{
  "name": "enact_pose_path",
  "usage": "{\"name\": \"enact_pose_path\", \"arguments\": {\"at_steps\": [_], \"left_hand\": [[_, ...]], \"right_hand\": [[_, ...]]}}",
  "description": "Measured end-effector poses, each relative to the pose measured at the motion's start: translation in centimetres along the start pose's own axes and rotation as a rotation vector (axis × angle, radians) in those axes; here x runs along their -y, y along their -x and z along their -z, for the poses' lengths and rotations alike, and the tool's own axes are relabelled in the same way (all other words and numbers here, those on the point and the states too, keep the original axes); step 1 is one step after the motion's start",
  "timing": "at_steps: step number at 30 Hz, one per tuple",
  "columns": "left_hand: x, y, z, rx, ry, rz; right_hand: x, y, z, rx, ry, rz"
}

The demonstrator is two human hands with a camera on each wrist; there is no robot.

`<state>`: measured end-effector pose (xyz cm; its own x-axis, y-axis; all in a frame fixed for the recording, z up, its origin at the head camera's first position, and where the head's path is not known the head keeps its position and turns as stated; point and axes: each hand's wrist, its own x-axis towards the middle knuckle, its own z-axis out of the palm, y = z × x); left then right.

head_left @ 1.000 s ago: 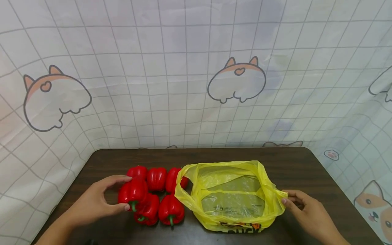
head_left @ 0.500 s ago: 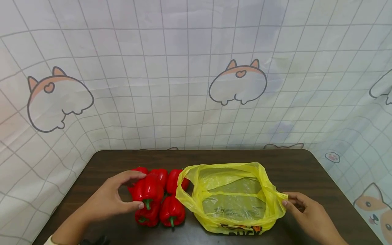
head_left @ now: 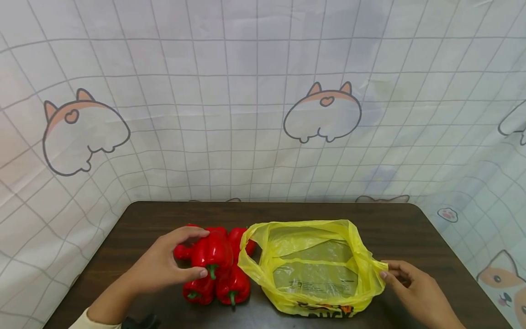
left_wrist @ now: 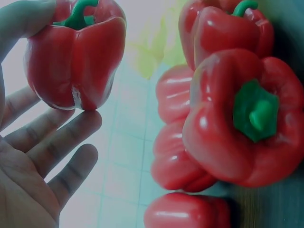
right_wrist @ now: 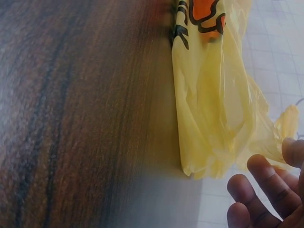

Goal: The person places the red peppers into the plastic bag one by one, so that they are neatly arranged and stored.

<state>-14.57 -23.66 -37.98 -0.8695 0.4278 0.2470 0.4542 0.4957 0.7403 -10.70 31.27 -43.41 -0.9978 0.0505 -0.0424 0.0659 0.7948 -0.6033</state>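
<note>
Red bell pepper (head_left: 216, 250) is gripped by your left hand (head_left: 162, 265) above other bell peppers (head_left: 233, 284), left of the yellow plastic bag (head_left: 283, 300); clear its left handle loop (head_left: 248, 266), your right hand (head_left: 417, 285) pinching the opposite edge taut.

I find legible lettering on the front wall of the yellow plastic bag (head_left: 283, 299) I hold: black capitals (head_left: 328, 314), low near the counter (head_left: 205, 211), which I read as "DUCK", first letter uncertain. My right wrist view confirms "CK", running sideways along the same bag, with part of another letter above. Beside the capitals I note an orange, black-outlined figure (head_left: 347, 309); its meaning I cannot determine. Within the bag's mouth I observe several lines of small dark print (head_left: 316, 287), too fine to read.
</note>
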Motion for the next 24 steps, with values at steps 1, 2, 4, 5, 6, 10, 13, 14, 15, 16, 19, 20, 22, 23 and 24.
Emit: {"name": "enact_pose_path", "arguments": {"at_steps": [1, 2, 4, 5, 6, 10, 13, 14, 15, 16, 19, 20, 22, 23, 24], "left_hand": [[-0.1, -0.1, -0.1, 0.007, 0.010, -0.005], [-0.1, -0.2, -0.2, 0.013, 0.019, -0.006], [-0.3, -0.4, -0.4, 0.021, 0.028, -0.012], [-0.4, -0.5, -0.5, 0.024, 0.027, -0.017], [-0.5, -0.5, -0.6, 0.026, 0.023, -0.020], [-0.9, -0.8, -1.0, 0.050, 0.031, -0.009], [-1.2, -0.9, -1.2, 0.070, 0.053, 0.007], [-1.3, -1.0, -1.3, 0.075, 0.058, 0.007], [-1.4, -1.0, -1.4, 0.077, 0.059, 0.008], [-1.5, -1.1, -1.5, 0.078, 0.055, 0.009], [-1.9, -1.2, -1.7, 0.078, 0.045, 0.005], [-2.0, -1.3, -1.8, 0.078, 0.042, 0.002], [-2.2, -1.4, -2.1, 0.081, 0.036, 0.003], [-2.3, -1.5, -2.2, 0.081, 0.031, 0.002], [-2.5, -1.5, -2.3, 0.083, 0.025, 0.002]], "right_hand": [[0.0, 0.0, 0.0, 0.000, 0.000, 0.000], [0.0, 0.0, 0.0, 0.001, 0.000, -0.001], [0.0, 0.1, 0.1, 0.001, 0.001, -0.003], [0.0, 0.1, 0.1, 0.001, 0.002, -0.003], [0.0, 0.1, 0.1, 0.000, 0.002, -0.001], [0.0, 0.1, 0.1, -0.010, 0.001, 0.007], [0.1, 0.1, 0.0, -0.016, 0.001, 0.014], [0.1, 0.1, 0.0, -0.016, -0.001, 0.016], [0.1, 0.1, 0.0, -0.016, -0.002, 0.020], [0.1, 0.0, 0.0, -0.015, -0.002, 0.021], [0.2, 0.0, 0.1, -0.012, -0.004, 0.019], [0.2, 0.0, 0.1, -0.012, -0.006, 0.020], [0.2, 0.0, 0.1, -0.015, -0.004, 0.021], [0.2, 0.1, 0.0, -0.016, -0.003, 0.021], [0.2, 0.1, 0.0, -0.019, -0.001, 0.024]]}}
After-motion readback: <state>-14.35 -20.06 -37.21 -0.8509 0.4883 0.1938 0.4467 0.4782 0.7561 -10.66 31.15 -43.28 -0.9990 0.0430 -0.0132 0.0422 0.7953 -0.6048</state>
